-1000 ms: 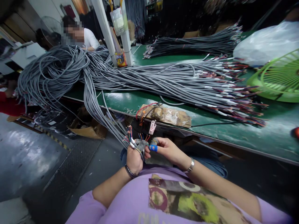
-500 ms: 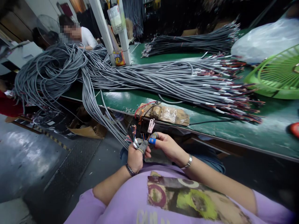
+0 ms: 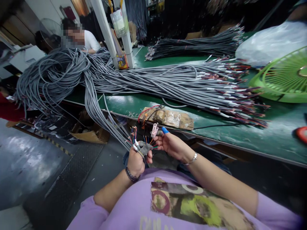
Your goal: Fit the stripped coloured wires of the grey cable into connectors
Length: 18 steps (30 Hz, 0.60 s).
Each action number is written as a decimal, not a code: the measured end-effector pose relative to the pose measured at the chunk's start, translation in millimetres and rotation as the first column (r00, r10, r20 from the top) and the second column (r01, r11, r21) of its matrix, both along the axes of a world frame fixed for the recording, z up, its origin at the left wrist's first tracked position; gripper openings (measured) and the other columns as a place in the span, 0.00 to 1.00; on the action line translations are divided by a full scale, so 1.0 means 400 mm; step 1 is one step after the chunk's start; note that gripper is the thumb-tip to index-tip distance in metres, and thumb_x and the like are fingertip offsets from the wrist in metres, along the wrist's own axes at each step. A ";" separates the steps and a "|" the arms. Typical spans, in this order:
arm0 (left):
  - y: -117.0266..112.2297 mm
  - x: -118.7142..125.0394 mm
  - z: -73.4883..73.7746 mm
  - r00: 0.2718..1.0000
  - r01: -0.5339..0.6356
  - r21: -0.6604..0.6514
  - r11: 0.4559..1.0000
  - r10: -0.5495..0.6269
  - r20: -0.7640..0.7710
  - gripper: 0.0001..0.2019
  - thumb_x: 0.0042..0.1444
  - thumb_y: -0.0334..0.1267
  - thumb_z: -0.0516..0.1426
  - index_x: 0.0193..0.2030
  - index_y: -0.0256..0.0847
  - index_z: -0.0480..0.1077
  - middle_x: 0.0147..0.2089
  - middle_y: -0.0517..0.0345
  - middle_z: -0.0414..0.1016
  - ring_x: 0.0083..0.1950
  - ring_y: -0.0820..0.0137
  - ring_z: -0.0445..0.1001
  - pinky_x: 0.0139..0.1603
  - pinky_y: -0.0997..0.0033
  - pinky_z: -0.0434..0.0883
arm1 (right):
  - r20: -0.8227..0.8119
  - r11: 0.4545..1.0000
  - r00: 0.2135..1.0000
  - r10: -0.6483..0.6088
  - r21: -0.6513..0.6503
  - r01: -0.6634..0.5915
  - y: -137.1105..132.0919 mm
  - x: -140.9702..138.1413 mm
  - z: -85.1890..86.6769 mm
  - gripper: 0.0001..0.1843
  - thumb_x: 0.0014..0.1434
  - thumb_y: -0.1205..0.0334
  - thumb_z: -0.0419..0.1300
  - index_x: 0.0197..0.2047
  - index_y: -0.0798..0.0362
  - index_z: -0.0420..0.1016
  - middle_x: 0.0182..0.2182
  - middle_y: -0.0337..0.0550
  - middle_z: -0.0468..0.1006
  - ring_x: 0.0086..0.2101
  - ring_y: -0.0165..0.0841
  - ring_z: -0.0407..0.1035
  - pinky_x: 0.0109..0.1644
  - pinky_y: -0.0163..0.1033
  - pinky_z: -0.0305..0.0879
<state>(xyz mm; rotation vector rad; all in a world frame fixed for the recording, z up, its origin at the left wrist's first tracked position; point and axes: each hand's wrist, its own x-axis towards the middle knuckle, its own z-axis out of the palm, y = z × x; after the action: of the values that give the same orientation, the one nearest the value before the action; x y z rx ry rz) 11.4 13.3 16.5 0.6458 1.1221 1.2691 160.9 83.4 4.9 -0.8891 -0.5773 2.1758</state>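
My left hand (image 3: 136,159) is closed around the ends of several grey cables (image 3: 105,123) that hang down from the green table (image 3: 251,134). Their stripped coloured wires (image 3: 133,135) fan out above my fist. My right hand (image 3: 171,145) is just to the right of it, with a blue cap on the index fingertip. Its fingers pinch some of the thin coloured wires (image 3: 153,145) and pull them sideways. A small pink clip (image 3: 154,130) hangs at the table edge right above my right fingers.
A big heap of grey cables (image 3: 155,80) covers the table and spills over its left edge. A taped brown block (image 3: 171,118) sits at the near edge. At the right lie a green fan guard (image 3: 285,80) and a plastic bag (image 3: 271,41). Another person (image 3: 81,36) sits far left.
My right hand has moved up and to the right, away from my left fist, drawing a few coloured wires out sideways. My left hand has stayed in place.
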 end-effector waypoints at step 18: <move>0.030 0.017 -0.006 0.998 0.062 -0.044 0.997 -0.062 0.002 0.18 0.42 0.48 0.65 0.25 0.38 0.64 0.16 0.63 0.69 0.12 0.78 0.62 0.11 0.80 0.54 | -0.092 0.984 0.985 -0.149 0.083 0.157 0.034 -0.063 -0.007 0.22 0.47 0.41 0.66 0.29 0.54 0.73 0.22 0.38 0.73 0.22 0.26 0.63 0.27 0.33 0.62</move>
<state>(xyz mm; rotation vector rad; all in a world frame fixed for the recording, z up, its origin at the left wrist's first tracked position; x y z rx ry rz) 18.2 25.2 14.2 0.6426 1.1190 1.1882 135.7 97.0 2.0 -0.7631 -0.5420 2.0226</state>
